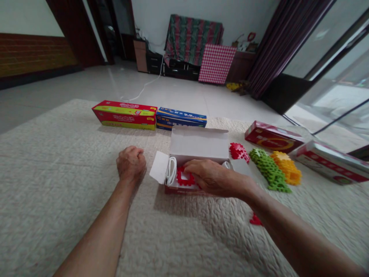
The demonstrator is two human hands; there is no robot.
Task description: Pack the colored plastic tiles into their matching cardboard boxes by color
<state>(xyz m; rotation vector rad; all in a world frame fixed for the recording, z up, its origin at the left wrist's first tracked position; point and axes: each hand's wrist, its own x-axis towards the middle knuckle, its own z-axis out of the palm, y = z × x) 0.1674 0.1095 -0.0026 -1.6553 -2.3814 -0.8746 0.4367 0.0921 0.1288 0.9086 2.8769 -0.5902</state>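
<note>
A person's right hand (211, 177) lies palm down inside an open white carton (198, 148), fingers spread over red plastic lattice tiles (184, 177) packed in it; whether the fingers grip a tile or only press on it cannot be told. The left hand (131, 163), clenched in a loose fist and holding nothing visible, rests on the cream quilted mat (57, 173) just left of the carton's open side flap. The carton's lid stands raised behind the right hand. Just beyond that hand's wrist lie loose heaps of red tiles (238, 151), green tiles (269, 170) and yellow tiles (286, 166), and one small red piece (255, 220) sits on the mat beside the right forearm. Farther right lie two red boxes (272, 136). Well ahead of the left hand, a red-and-yellow box (125, 114) and a blue box (181, 118) lie end to end.
</note>
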